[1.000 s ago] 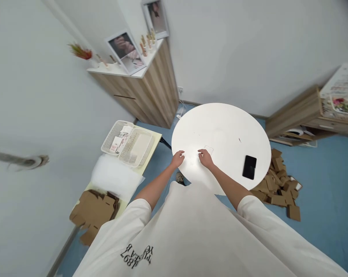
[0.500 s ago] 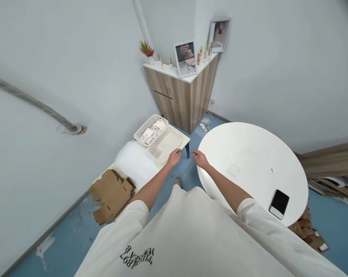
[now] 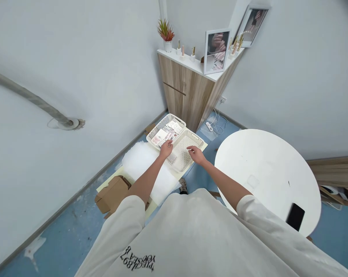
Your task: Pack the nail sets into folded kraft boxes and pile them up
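Note:
My left hand [image 3: 166, 149] hovers at the near edge of a white plastic basket [image 3: 151, 135] that holds cards and paper packets [image 3: 166, 134]. Its fingers are loosely bent, and I see nothing held in them. Above a second white basket [image 3: 196, 141] is my right hand [image 3: 196, 155], fingers loosely curved and apart, also with nothing visible in it. A small clear packet [image 3: 171, 158] lies in that second basket near its left side. Both baskets stand side by side on a low pale table [image 3: 153, 207].
White foam sheets [image 3: 145, 163] and flattened brown cardboard boxes [image 3: 113, 194] lie nearer on the low table. A round white table [image 3: 266, 165] on the right bears a phone [image 3: 295, 216] and a small clear item [image 3: 253, 181]. A wooden cabinet [image 3: 188, 88] stands behind.
My view has turned left and moved closer to the baskets. Both hands have come from the gap between the tables to over the baskets.

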Tool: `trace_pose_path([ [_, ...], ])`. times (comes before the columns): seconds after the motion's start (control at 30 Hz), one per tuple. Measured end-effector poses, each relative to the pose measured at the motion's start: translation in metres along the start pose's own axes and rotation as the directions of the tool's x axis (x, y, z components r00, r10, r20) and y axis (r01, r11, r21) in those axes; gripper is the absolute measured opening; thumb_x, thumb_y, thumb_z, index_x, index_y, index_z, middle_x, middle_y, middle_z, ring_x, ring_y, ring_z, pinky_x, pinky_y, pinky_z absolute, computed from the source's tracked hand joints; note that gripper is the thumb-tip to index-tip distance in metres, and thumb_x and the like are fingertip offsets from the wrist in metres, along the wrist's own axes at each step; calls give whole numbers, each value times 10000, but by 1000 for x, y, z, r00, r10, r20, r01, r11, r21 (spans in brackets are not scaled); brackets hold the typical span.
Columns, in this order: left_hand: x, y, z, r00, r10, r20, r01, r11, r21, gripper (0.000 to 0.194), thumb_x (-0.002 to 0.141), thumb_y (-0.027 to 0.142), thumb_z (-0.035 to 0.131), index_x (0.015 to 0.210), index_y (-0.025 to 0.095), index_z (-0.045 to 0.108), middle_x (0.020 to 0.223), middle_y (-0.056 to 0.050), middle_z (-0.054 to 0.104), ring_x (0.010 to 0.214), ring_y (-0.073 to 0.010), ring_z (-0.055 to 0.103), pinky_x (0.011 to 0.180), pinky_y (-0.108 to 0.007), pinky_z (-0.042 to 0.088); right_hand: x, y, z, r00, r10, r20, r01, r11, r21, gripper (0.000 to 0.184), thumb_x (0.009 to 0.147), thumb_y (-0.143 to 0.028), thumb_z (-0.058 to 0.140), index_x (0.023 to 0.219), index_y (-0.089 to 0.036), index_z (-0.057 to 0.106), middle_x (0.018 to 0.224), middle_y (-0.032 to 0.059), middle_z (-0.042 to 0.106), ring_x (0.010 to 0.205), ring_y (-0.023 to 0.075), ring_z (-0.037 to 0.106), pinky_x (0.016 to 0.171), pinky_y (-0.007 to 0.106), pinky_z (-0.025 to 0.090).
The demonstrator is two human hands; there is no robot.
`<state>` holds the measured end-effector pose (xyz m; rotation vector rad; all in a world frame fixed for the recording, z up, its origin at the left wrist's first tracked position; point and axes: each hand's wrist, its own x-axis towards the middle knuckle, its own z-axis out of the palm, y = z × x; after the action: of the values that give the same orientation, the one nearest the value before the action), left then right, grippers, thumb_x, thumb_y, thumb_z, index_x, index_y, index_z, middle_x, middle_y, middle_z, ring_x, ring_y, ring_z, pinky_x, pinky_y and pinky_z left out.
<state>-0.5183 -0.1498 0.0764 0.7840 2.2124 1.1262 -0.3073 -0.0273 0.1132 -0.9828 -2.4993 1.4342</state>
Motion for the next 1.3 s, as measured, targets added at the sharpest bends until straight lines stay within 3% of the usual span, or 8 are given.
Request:
trace_pose_path([
  [0.17,41,-11,-12,1000,-5,25,2,994,109,341,905,147,525,1215,193,661,1232,-75,707,1064,-210,682,974,-331,515,21,-11,5,999,19,-27,-19,1000,13,339,972,-283,430,1195,-240,682,1282,79,646,1086,214,632,936,354,521],
  [0.27,65,-16,-14,993,75,90,-97,957,275,398,902,145,526,1284,179,633,1296,-110,674,1157,-260,639,1012,-377,482,30,-13,4,998,34,-44,-34,999,11,324,966,-270,444,1176,-242,689,1276,75,647,1088,212,630,943,352,517],
  [0.4,91,-21,-17,931,262,253,-360,761,539,499,851,81,553,1341,167,598,1440,-148,566,1430,-331,388,1177,-510,266,40,-13,4,998,45,-54,-45,999,4,321,965,-259,452,1180,-244,689,1263,70,652,1067,200,635,933,345,517],
  [0.47,101,-24,-18,893,285,347,-444,673,591,558,824,80,587,1374,170,567,1500,-152,505,1478,-347,296,1198,-559,171,45,-12,4,998,41,-54,-41,999,4,323,967,-254,449,1186,-242,686,1259,70,653,1064,193,635,930,341,517],
  [0.57,114,-27,-16,862,255,438,-494,617,613,610,808,120,625,1409,178,531,1505,-163,493,1481,-362,273,1196,-592,110,51,-12,5,997,39,-62,-39,999,7,319,972,-252,446,1181,-242,687,1251,69,656,1050,187,638,929,340,516],
  [0.87,119,-31,-13,837,301,457,-536,615,578,635,804,99,602,1425,169,491,1323,-183,620,1448,-345,341,1193,-560,116,62,-16,6,998,46,-52,-46,999,6,330,972,-248,439,1184,-248,691,1232,65,662,1028,184,633,920,336,511],
  [1.13,122,-35,-16,804,263,534,-583,530,616,623,754,113,673,1358,197,548,1396,-178,556,1453,-371,324,1190,-598,122,64,-16,13,999,44,-24,-44,999,21,329,971,-257,435,1184,-247,686,1247,67,662,1045,188,637,914,332,511],
  [1.3,117,-31,-18,831,288,477,-554,520,651,394,778,96,635,1165,168,664,1267,-192,619,1339,-362,440,1159,-557,177,62,-17,11,998,65,-21,-65,998,6,326,963,-241,440,1178,-240,685,1233,69,672,1027,188,642,932,342,507],
])
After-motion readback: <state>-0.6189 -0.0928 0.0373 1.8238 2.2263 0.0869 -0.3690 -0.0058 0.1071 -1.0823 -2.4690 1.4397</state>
